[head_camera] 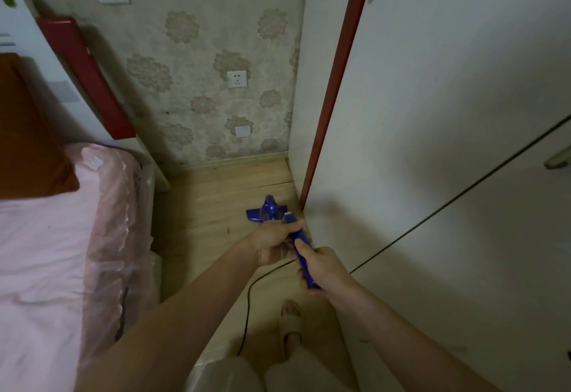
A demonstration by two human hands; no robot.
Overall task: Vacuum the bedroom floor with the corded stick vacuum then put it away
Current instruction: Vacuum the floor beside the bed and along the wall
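Between bed (46, 237) and wardrobe (432, 144), your left hand (272, 241) and right hand (321, 268) clench the vacuum (301, 238), steering its head (265, 211) along narrow floor (216, 200).

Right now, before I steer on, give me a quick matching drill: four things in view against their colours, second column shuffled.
Things:
1. stick vacuum
2. power cord
3. bedsheet
4. wardrobe edge strip

Colours:
A. pink
B. red
C. blue
D. black

Pairs: 1-C, 2-D, 3-A, 4-B
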